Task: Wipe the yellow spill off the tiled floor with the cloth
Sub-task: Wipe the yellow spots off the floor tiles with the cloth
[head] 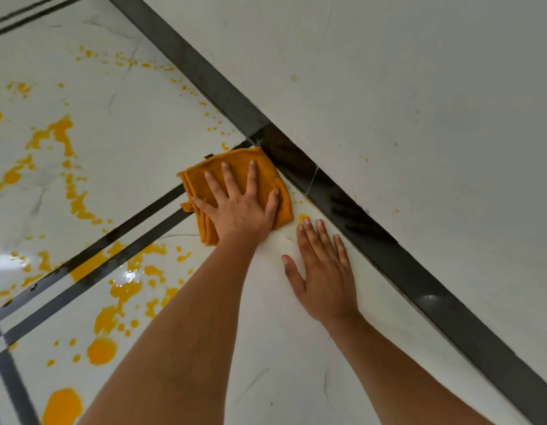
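A folded orange cloth (pixel 235 167) lies on the white tiled floor (pixel 266 348), tucked against the dark skirting (pixel 388 250) where it meets a dark tile strip. My left hand (pixel 240 207) presses flat on the cloth with the fingers spread and straight. To its right, my right hand (pixel 324 271) rests flat on the bare floor, palm down, fingertips beside a small yellow drop (pixel 303 216). The yellow spill (pixel 125 289) spreads in puddles and splashes over the tiles left of my arms.
A white wall (pixel 419 102) with a few faint yellow specks rises behind the skirting on the right. Double dark tile strips (pixel 119 250) cross the floor. Large yellow blobs (pixel 62 406) lie at the lower left, and thin splashes (pixel 60 133) farther out.
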### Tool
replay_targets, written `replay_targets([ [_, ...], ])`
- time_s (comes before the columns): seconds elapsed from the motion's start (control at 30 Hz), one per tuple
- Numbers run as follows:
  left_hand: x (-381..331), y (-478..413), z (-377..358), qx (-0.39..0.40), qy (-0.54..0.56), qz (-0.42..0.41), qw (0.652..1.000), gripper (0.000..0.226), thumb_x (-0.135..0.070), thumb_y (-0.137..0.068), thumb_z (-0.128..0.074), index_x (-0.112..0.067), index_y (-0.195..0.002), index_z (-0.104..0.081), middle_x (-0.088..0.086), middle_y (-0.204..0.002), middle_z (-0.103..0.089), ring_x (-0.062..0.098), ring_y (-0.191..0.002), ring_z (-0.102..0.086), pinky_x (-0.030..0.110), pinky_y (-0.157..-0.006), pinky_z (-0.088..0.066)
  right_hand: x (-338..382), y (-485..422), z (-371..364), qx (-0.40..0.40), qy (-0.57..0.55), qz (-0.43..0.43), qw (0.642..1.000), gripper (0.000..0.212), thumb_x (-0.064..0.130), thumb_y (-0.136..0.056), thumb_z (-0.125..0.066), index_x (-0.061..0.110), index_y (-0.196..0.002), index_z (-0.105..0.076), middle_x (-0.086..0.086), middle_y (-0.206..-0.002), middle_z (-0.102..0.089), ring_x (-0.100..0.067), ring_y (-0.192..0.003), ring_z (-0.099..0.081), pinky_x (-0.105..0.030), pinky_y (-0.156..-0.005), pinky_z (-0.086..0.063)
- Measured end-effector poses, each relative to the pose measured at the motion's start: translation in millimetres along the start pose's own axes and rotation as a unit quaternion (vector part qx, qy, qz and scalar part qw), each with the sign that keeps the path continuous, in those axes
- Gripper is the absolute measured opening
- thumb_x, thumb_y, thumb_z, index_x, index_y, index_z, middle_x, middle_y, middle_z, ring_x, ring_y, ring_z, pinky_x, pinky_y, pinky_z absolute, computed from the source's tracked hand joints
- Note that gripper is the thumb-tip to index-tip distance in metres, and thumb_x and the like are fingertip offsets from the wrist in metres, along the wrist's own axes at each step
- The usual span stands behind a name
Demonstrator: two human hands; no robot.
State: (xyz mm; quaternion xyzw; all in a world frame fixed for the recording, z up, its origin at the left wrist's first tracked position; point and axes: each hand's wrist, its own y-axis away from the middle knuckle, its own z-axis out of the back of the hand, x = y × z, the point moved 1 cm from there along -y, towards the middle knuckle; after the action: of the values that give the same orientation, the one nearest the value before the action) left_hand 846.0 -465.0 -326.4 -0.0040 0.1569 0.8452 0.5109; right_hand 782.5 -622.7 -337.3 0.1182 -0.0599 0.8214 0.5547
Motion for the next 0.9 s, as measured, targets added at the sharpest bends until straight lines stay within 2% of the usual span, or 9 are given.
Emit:
replay_targets([
  [0.17, 3.0, 37.6, -6.9, 0.001, -0.021, -0.042, 0.999, 0.073, -0.072, -0.084, -0.008, -0.038, -0.143, 0.019, 0.008, -0.155, 0.018, 0.038, -0.139, 0.021, 0.068, -0.104, 0.008, -6.0, 6.8, 9.6, -0.020, -0.010, -0.019, 1.000, 0.069, 0.053, -0.096, -0.012, 0.007, -0.141, -0.039, -0.009, -0.147, -0.038, -0.021, -0.139, -0.025, -0.038, -0.113, -0.013],
  [0.23, -0.9, 31.2, -9.2, 0.003, -0.030, -0.054, 0.998, 0.074, -0.072, -0.083, -0.009, -0.038, -0.144, 0.017, 0.008, -0.156, 0.017, 0.038, -0.139, 0.020, 0.068, -0.103, 0.009, -15.8, 16.8, 7.0, -0.015, 0.014, -0.027, 0.999, 0.070, 0.054, -0.096, -0.013, 0.007, -0.143, -0.033, -0.009, -0.150, -0.031, -0.022, -0.140, -0.022, -0.037, -0.113, -0.013],
  [0.33, -12.2, 3.4, -1.9, -0.008, -0.004, -0.028, 1.000, 0.075, -0.072, -0.085, -0.010, -0.036, -0.145, 0.014, 0.009, -0.156, 0.015, 0.039, -0.139, 0.019, 0.069, -0.103, 0.008, -20.4, 24.4, 4.7, -0.006, 0.054, -0.037, 0.998, 0.067, 0.053, -0.095, -0.014, 0.010, -0.145, -0.024, -0.007, -0.152, -0.028, -0.019, -0.141, -0.018, -0.037, -0.116, -0.014],
  [0.4, -20.5, 9.8, -5.1, 0.002, -0.008, -0.030, 1.000, 0.075, -0.071, -0.086, -0.011, -0.034, -0.146, 0.014, 0.010, -0.156, 0.016, 0.040, -0.139, 0.019, 0.070, -0.103, 0.009, -21.3, 21.5, 1.3, 0.003, 0.046, -0.042, 0.998, 0.067, 0.053, -0.095, -0.016, 0.010, -0.145, -0.023, -0.006, -0.152, -0.027, -0.018, -0.141, -0.016, -0.036, -0.116, -0.012],
  [0.53, -25.1, 41.8, -17.5, -0.010, -0.033, -0.092, 0.995, 0.077, -0.072, -0.084, -0.010, -0.032, -0.145, 0.015, 0.010, -0.156, 0.015, 0.040, -0.139, 0.018, 0.069, -0.102, 0.010, -22.9, 31.2, 6.4, -0.001, 0.025, -0.047, 0.999, 0.071, 0.056, -0.094, -0.012, 0.009, -0.146, -0.026, -0.007, -0.152, -0.028, -0.018, -0.141, -0.016, -0.036, -0.115, -0.010],
  [0.67, -36.7, 23.0, -11.8, -0.014, -0.010, -0.039, 0.999, 0.084, -0.072, -0.084, -0.012, -0.022, -0.148, 0.011, 0.012, -0.156, 0.013, 0.040, -0.140, 0.016, 0.070, -0.104, 0.006, -28.6, 45.0, 4.7, 0.006, 0.042, -0.053, 0.998, 0.071, 0.054, -0.095, -0.012, 0.007, -0.145, -0.023, -0.008, -0.153, -0.025, -0.019, -0.141, -0.015, -0.035, -0.115, -0.009],
  [0.83, -34.0, 50.8, -23.1, -0.013, -0.032, -0.079, 0.996, 0.087, -0.074, -0.083, -0.010, -0.020, -0.147, 0.011, 0.011, -0.156, 0.012, 0.039, -0.140, 0.015, 0.068, -0.103, 0.009, -30.3, 44.1, 7.3, 0.014, 0.034, -0.041, 0.998, 0.069, 0.054, -0.095, -0.015, 0.007, -0.146, -0.024, -0.008, -0.152, -0.027, -0.019, -0.142, -0.016, -0.035, -0.115, -0.007],
  [0.9, -37.2, 28.0, -15.1, -0.015, -0.017, -0.049, 0.999, 0.088, -0.074, -0.083, -0.012, -0.019, -0.148, 0.011, 0.012, -0.156, 0.013, 0.040, -0.140, 0.015, 0.070, -0.105, 0.005, -29.3, 46.4, 7.1, 0.017, 0.040, -0.044, 0.998, 0.070, 0.054, -0.095, -0.014, 0.007, -0.145, -0.025, -0.009, -0.153, -0.027, -0.019, -0.142, -0.017, -0.035, -0.114, -0.007],
])
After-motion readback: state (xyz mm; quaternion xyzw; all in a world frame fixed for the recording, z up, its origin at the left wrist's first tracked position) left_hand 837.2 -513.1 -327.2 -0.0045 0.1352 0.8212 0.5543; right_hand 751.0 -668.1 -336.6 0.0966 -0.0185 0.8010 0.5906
